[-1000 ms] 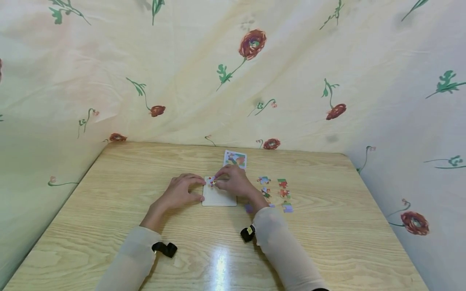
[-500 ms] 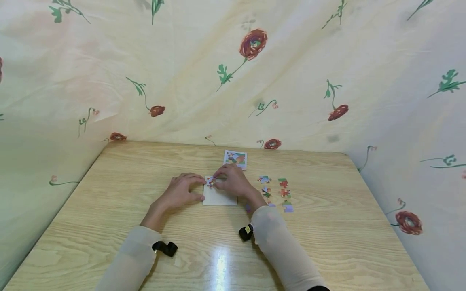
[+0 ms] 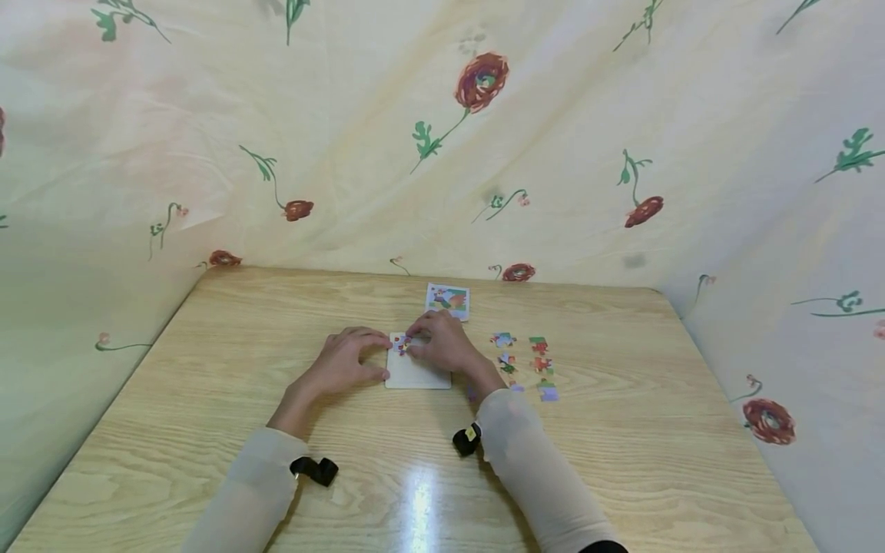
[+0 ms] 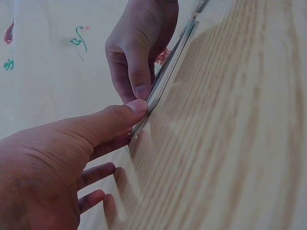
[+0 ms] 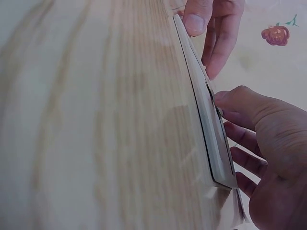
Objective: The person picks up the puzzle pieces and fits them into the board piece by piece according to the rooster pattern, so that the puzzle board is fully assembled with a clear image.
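Observation:
A white puzzle board (image 3: 418,376) lies flat on the table. Along its left edge, the fingertips and thumb of my left hand (image 3: 348,361) touch the rim, spread apart. My right hand (image 3: 448,346) reaches over the board and pinches a small colourful jigsaw piece (image 3: 403,348) at the upper left corner; its fingers cover part of the piece. In the left wrist view the left thumb (image 4: 136,106) presses at a board corner. Seen from the right wrist, the right thumb and index finger meet at the board's top, and the piece itself is hidden there.
Several loose jigsaw pieces (image 3: 542,365) lie in rough columns right of the board, some partly behind the right wrist. A picture card (image 3: 448,298) lies just beyond the right hand. Flowered cloth (image 3: 332,153) surrounds the wooden table (image 3: 207,369) at the back and sides.
The right hand stays at the board's upper left corner, with only slight shifts of its fingers and the piece. The left hand keeps its place at the edge.

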A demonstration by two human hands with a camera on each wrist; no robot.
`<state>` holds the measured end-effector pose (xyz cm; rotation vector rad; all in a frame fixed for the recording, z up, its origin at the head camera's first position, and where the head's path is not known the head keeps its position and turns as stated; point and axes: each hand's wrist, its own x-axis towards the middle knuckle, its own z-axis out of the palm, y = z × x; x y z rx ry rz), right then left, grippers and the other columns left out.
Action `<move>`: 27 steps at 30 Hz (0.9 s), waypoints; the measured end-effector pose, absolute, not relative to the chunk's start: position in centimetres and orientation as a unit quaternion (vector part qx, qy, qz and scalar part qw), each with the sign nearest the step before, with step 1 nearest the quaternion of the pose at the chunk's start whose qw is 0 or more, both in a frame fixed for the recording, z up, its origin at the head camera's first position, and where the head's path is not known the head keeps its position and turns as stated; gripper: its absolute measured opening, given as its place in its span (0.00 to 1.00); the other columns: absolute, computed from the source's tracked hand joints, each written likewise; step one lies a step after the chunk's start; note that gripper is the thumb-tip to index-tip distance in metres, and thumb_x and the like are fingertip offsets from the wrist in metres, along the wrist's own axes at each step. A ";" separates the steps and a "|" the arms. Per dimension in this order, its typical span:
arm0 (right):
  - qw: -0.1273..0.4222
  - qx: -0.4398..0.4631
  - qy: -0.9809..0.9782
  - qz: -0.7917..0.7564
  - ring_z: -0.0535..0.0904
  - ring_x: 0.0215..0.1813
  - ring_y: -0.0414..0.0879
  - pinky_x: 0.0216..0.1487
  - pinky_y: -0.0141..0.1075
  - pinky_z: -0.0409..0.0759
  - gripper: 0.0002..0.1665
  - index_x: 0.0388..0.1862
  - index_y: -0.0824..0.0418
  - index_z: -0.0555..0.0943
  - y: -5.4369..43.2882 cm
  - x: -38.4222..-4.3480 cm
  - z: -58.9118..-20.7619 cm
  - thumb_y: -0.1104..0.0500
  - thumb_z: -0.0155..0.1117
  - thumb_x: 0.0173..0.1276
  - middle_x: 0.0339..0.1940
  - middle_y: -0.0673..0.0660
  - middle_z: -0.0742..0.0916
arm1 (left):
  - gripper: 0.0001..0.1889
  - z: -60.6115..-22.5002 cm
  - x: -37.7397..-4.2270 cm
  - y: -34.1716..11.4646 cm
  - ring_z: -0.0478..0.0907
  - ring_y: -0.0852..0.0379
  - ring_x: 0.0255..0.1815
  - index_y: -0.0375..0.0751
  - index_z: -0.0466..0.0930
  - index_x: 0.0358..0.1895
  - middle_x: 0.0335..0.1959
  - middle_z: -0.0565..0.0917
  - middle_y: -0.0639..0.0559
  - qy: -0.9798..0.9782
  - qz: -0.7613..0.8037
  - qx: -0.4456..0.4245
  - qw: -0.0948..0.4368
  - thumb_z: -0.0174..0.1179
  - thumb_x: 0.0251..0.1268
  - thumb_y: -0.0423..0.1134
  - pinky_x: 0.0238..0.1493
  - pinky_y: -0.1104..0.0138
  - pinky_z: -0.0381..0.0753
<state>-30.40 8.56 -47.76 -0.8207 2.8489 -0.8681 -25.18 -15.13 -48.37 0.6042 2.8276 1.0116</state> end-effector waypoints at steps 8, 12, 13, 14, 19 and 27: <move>0.024 -0.263 0.921 -0.287 0.78 0.58 0.54 0.70 0.56 0.69 0.14 0.48 0.54 0.90 8.4 -30.2 -48.0 0.52 0.76 0.65 0.54 0.55 0.89 | 0.27 -48.4 -25.0 -15.2 0.68 0.43 0.75 0.52 0.83 0.63 0.69 0.79 0.53 0.920 0.334 0.199 0.041 0.74 0.61 0.51 0.74 0.38 0.58; 0.028 -0.260 0.919 -0.294 0.78 0.58 0.54 0.69 0.55 0.70 0.14 0.48 0.54 0.90 8.4 -30.1 -48.0 0.53 0.76 0.65 0.54 0.55 0.89 | 0.27 -48.6 -25.0 -15.3 0.68 0.43 0.75 0.52 0.83 0.63 0.69 0.79 0.53 0.922 0.332 0.198 0.037 0.74 0.60 0.51 0.74 0.38 0.58; 0.029 -0.258 0.919 -0.297 0.78 0.58 0.54 0.69 0.55 0.70 0.14 0.48 0.54 0.90 8.4 -30.1 -47.9 0.53 0.76 0.65 0.55 0.56 0.88 | 0.27 -48.6 -25.0 -15.3 0.68 0.43 0.75 0.53 0.84 0.62 0.69 0.79 0.53 0.922 0.331 0.197 0.036 0.74 0.60 0.52 0.74 0.38 0.59; 0.031 -0.256 0.919 -0.299 0.78 0.58 0.54 0.69 0.55 0.70 0.14 0.48 0.54 0.90 8.4 -30.0 -47.9 0.53 0.76 0.65 0.55 0.56 0.88 | 0.27 -48.7 -25.1 -15.3 0.68 0.44 0.76 0.53 0.84 0.62 0.69 0.79 0.53 0.922 0.330 0.197 0.036 0.75 0.60 0.52 0.74 0.38 0.59; 0.032 -0.254 0.916 -0.308 0.78 0.58 0.54 0.67 0.53 0.72 0.13 0.47 0.54 0.91 8.4 -30.1 -48.0 0.54 0.77 0.64 0.54 0.56 0.89 | 0.27 -49.1 -25.3 -15.4 0.68 0.45 0.76 0.54 0.84 0.62 0.69 0.80 0.54 0.922 0.333 0.196 0.035 0.75 0.59 0.52 0.74 0.38 0.59; 0.026 -0.255 0.915 -0.310 0.79 0.57 0.53 0.66 0.52 0.73 0.12 0.46 0.53 0.91 8.5 -30.1 -48.1 0.54 0.77 0.64 0.53 0.55 0.89 | 0.27 -49.0 -25.3 -15.5 0.67 0.44 0.77 0.54 0.84 0.63 0.69 0.80 0.54 0.920 0.337 0.197 0.038 0.75 0.60 0.53 0.74 0.37 0.58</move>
